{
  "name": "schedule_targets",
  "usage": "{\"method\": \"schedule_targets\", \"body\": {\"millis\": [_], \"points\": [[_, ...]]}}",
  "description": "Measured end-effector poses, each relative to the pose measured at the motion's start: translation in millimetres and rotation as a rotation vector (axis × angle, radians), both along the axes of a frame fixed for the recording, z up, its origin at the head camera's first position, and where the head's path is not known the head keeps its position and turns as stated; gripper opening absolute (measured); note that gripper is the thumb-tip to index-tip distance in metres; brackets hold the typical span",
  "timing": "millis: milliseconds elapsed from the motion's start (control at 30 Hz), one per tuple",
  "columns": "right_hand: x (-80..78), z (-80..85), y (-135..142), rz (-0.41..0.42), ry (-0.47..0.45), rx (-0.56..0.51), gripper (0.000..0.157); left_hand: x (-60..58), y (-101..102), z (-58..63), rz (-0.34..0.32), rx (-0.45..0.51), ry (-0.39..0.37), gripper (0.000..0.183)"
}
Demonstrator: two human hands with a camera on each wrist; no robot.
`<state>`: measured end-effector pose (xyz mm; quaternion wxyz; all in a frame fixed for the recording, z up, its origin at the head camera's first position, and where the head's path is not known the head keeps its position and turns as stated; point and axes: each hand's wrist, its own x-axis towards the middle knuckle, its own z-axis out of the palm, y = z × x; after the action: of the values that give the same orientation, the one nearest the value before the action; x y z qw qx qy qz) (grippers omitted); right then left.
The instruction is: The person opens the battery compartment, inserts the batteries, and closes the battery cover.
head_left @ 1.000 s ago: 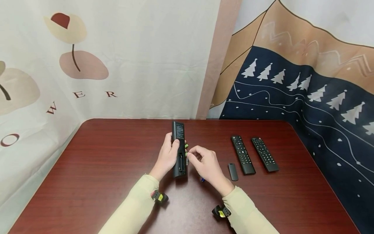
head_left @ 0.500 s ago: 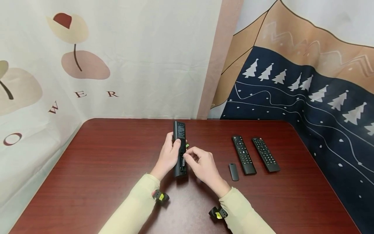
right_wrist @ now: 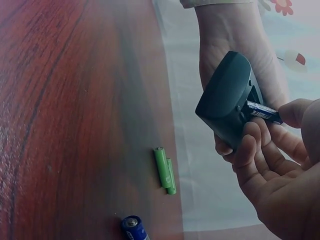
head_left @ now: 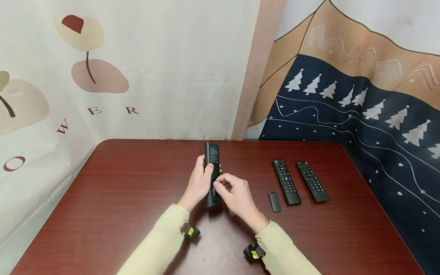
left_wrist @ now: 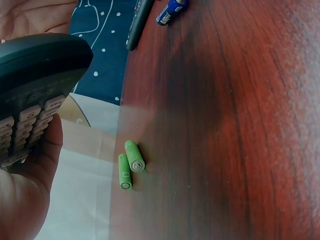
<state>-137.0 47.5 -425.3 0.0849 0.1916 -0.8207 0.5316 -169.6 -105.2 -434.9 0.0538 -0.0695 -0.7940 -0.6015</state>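
My left hand grips a black remote control with its printed back turned up and its battery compartment uncovered. Its keys show from below in the left wrist view. My right hand is at the compartment, pinching a blue and silver battery. One end of that battery sits at the compartment opening and the other end is at my right thumb tip. Two green batteries lie side by side on the table under the remote. A second blue battery lies nearby, hidden in the head view by my right hand.
To the right, two more black remotes lie keys up: one nearer, one farther right. A small black battery cover lies beside the nearer one. The brown table ends at a patterned curtain behind.
My right hand has moved left, bringing the battery from beside the remote over its compartment, with its end now at the opening. The left hand holds the remote almost still.
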Motion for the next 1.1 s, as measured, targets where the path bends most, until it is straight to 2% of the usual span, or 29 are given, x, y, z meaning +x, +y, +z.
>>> {"method": "schedule_targets", "body": {"millis": [200, 467, 633, 800, 1100], "points": [[0.6, -0.9, -3, -0.003, 0.017, -0.021, 0.003, 0.8, 0, 1.3, 0.010, -0.012, 0.006, 0.035], [0.7, -4.3, -5, 0.016, 0.084, -0.041, 0.014, -0.2, -1, 0.4, 0.025, -0.013, 0.007, 0.033], [0.7, -5.8, -5, 0.024, 0.139, -0.018, 0.012, 0.0, -1, 0.7, 0.026, -0.005, 0.008, 0.033], [0.3, -8.2, -5, 0.025, 0.155, -0.020, 0.012, 0.1, -1, 0.6, 0.030, -0.005, 0.017, 0.033], [2.4, -14.8, -6, 0.007, 0.208, -0.016, 0.017, 1.2, -1, -0.9, 0.044, 0.048, 0.000, 0.034]]}}
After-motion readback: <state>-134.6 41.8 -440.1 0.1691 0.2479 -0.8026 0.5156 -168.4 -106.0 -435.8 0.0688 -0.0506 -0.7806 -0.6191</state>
